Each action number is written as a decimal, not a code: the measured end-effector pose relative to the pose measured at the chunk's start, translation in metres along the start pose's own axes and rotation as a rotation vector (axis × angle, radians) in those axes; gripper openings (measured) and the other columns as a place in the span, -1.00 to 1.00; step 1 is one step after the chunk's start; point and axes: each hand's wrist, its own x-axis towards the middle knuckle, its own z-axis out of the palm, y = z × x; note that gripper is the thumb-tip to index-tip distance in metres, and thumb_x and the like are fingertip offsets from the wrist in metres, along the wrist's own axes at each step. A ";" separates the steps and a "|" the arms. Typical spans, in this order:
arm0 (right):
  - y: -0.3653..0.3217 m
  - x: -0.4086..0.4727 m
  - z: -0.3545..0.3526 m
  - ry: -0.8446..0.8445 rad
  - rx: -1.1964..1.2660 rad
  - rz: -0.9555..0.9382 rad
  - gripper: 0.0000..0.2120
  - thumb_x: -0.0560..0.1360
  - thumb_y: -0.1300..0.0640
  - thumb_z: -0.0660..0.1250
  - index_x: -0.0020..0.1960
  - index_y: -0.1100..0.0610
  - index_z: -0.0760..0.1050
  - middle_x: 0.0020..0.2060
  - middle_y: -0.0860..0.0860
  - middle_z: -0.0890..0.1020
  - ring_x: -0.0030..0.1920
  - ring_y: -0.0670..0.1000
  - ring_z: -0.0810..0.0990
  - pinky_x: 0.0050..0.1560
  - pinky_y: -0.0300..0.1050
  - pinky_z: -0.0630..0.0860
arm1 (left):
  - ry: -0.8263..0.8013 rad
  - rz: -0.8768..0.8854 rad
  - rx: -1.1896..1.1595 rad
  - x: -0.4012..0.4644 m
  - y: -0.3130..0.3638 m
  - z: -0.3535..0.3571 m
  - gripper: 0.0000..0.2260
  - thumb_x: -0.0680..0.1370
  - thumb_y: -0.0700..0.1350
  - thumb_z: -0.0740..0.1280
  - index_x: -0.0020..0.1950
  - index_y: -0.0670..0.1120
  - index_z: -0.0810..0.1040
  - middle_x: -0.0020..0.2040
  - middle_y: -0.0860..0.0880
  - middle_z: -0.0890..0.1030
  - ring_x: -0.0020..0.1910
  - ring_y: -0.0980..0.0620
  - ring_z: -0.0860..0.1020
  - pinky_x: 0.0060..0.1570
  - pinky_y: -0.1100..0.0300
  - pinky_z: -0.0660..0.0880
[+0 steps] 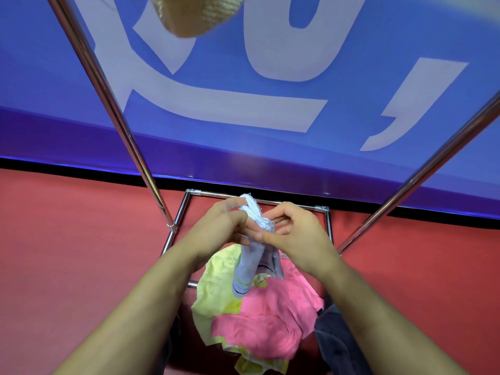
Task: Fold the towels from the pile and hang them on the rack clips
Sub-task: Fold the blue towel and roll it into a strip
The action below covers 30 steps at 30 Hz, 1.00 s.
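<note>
- Hands work together: left hand (pixel 220 226) and right hand (pixel 293 230) both pinch the white towel (pixel 253 239) above the pile (pixel 259 320).
- Edges should be matched evenly before lifting it to the rack (pixel 113 109).

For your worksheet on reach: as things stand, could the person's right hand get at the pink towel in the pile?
Probably not yet: the right hand and left hand both grip the white towel. The pink towel lies uncovered below, so once freed, the way looks open.

white towel (pixel 254 255): bunched, hanging upright, held | pile (pixel 259 318): pink and yellow towels, crumpled beneath
</note>
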 end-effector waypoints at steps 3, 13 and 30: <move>0.000 0.003 0.002 0.054 -0.013 -0.016 -0.83 0.40 0.18 0.57 -0.10 -0.01 0.64 -0.16 -0.09 0.69 -0.17 -0.12 0.65 -0.10 -0.20 0.57 | -0.011 0.008 0.029 0.000 0.002 0.001 -0.53 0.48 -0.27 0.21 0.39 -0.09 0.31 -0.08 -0.21 0.74 -0.10 -0.06 0.71 -0.25 0.24 0.55; -0.005 0.005 -0.009 0.145 -0.034 -0.026 -0.91 0.52 0.19 0.47 -0.05 0.01 0.63 -0.15 -0.12 0.68 -0.13 -0.12 0.65 -0.09 -0.27 0.58 | 0.435 0.319 1.037 0.004 -0.011 -0.008 -0.76 0.52 0.18 0.40 0.10 0.12 0.50 0.04 0.15 0.59 0.00 0.03 0.59 -0.01 0.02 0.54; -0.027 -0.001 -0.020 0.231 0.293 -0.089 -0.83 0.56 0.27 0.42 -0.02 -0.01 0.61 -0.19 -0.16 0.70 -0.19 -0.02 0.74 -0.05 -0.22 0.63 | 0.230 0.562 0.409 0.001 -0.004 -0.002 -0.64 0.49 -0.09 0.52 0.27 0.05 0.60 0.00 0.17 0.59 0.03 0.17 0.59 0.16 0.21 0.53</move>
